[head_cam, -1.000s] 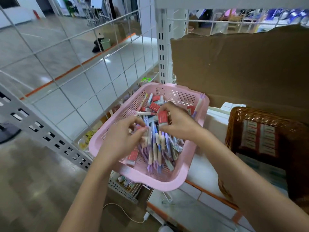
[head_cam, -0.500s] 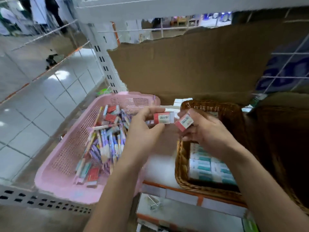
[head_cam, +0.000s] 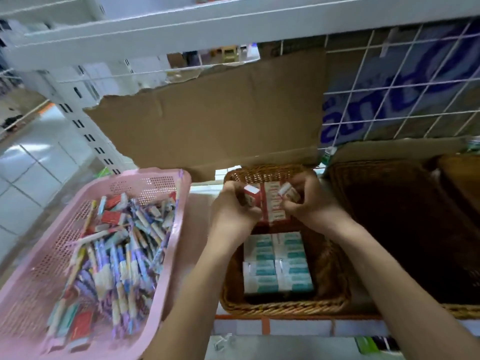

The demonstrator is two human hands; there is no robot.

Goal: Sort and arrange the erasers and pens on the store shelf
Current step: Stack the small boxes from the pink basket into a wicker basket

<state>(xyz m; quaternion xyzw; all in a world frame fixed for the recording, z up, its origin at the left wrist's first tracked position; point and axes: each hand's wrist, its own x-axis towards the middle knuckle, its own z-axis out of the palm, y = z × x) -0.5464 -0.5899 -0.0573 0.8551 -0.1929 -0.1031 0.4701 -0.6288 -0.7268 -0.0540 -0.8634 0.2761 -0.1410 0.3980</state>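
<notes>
Here, eraser in left hand: a small red-sleeved eraser (head_cam: 250,194) with a white end, held over the far part of the wicker basket (head_cam: 283,306).
Eraser in right hand: a second eraser (head_cam: 287,191), tilted, white end up, just beside the red row (head_cam: 274,203) already lined up in the basket.
Handling: light, stiff little blocks, likely a bit rubbery, with smooth paper sleeves that may slide; best taken across the long sides of the sleeve, not by the bare end.
Left hand (head_cam: 235,211): fingers curled, pinching its eraser.
Right hand (head_cam: 309,203): fingers bent, pinching its eraser.
Teal-labelled erasers (head_cam: 276,263): packed flat in the near part of the basket.
Pink basket (head_cam: 166,289): to the left on the shelf, a loose jumble of pens (head_cam: 124,258) and red erasers.
Cardboard (head_cam: 207,120): stands behind both baskets.
</notes>
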